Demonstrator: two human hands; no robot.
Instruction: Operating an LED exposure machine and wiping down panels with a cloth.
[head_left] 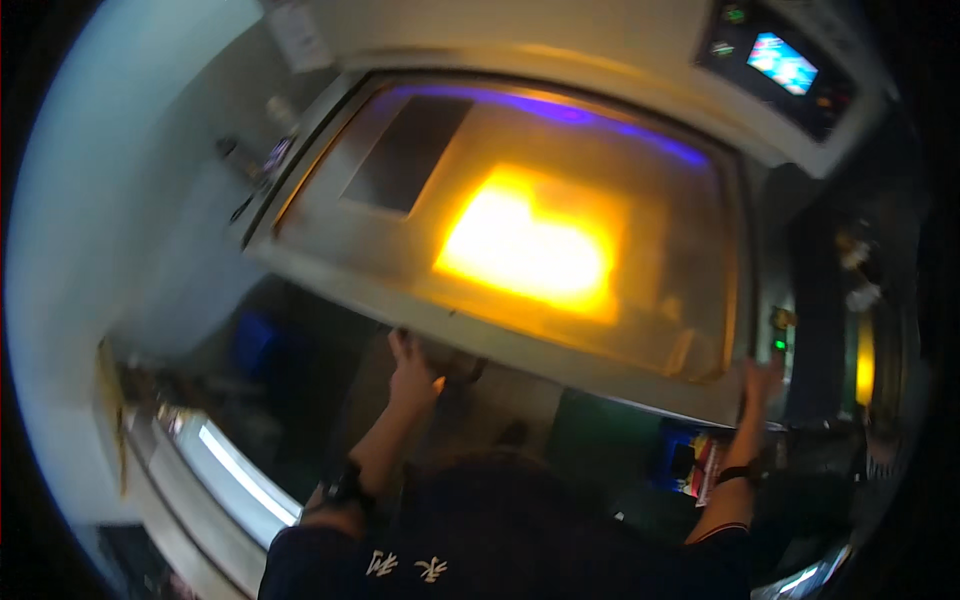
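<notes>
A large framed flat bed [600,372] with a glossy, see-through cover lies tilted across the view. Bright yellow light [540,245] glows through its middle, and a dark rectangular sheet [408,155] shows at its left. My left hand [412,375] is at the frame's front edge, thumb apart from the fingers, with nothing visible in it; a dark handle-like piece [468,368] is just to its right. At the front right corner of the frame is my right hand [762,382], its fingers smeared by motion. Whether it grips the corner I cannot tell.
A control panel with a lit screen [783,64] stands at the back right. A small green light [780,344] glows beside the right corner. Below the frame are a blue-and-red box [690,460] and a blue object [256,342]. A bright light strip [248,470] lies at lower left.
</notes>
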